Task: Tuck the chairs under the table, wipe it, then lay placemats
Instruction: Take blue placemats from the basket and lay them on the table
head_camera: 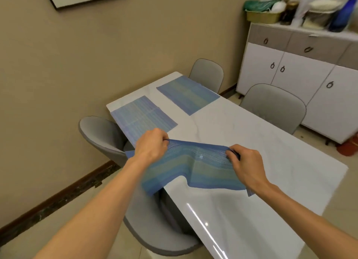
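Both the left hand (152, 145) and right hand (244, 162) pinch the sagging blue placemat (193, 169), seemingly half off the marble table (271, 152) edge, so it may land creased or slide off.

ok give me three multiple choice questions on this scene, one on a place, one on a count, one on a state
1. Where does the far placemat lie?
A. on the sideboard
B. on the table before the end chair
C. on the floor

2. How many placemats lie flat on the table?
A. two
B. none
C. four

3. What state is the third placemat in?
A. rolled up on a chair
B. flat and released
C. held by both hands, sagging over the table edge

Answers: 1 B, it lies at the far end; 2 A, the far one and the near placemat; 3 C, left hand and right hand each grip its upper edge.
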`<state>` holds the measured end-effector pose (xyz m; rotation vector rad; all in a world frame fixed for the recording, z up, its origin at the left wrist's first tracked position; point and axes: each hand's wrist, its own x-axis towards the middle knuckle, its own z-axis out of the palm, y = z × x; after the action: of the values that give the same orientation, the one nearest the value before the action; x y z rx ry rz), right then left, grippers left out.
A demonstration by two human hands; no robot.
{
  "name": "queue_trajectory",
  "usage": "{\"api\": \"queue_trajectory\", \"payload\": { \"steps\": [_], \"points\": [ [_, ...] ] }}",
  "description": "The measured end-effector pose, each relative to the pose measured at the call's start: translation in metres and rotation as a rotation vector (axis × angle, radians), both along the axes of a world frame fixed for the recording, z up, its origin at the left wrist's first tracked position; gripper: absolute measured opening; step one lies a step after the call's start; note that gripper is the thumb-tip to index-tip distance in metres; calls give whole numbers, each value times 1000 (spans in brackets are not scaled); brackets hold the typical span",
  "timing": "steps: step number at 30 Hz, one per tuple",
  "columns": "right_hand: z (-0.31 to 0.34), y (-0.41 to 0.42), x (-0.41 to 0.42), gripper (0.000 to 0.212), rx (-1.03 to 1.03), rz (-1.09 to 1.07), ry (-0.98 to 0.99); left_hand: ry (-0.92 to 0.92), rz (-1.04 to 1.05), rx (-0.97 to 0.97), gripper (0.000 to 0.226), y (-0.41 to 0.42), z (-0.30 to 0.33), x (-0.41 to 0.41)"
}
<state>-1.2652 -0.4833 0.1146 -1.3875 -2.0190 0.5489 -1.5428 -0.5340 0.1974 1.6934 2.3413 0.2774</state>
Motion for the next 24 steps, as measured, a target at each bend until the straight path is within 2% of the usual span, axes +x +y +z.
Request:
{"api": "queue_trajectory", "payload": {
  "steps": [9,16,21,24],
  "points": [
    [-9,4,-45,16,-50,-274,-71,-124,-247,-28,26,103,-35,-51],
    [-18,-13,-82,17,-187,-452,-84,-223,-437,-98,26,165,-54,-81],
    [-19,-13,-75,23,-284,-613,-177,-225,-599,-120,27,196,-54,-76],
    [-12,-4,-59,25,-322,-702,-154,-240,-656,-93,27,212,-46,-67]
  ]
}}
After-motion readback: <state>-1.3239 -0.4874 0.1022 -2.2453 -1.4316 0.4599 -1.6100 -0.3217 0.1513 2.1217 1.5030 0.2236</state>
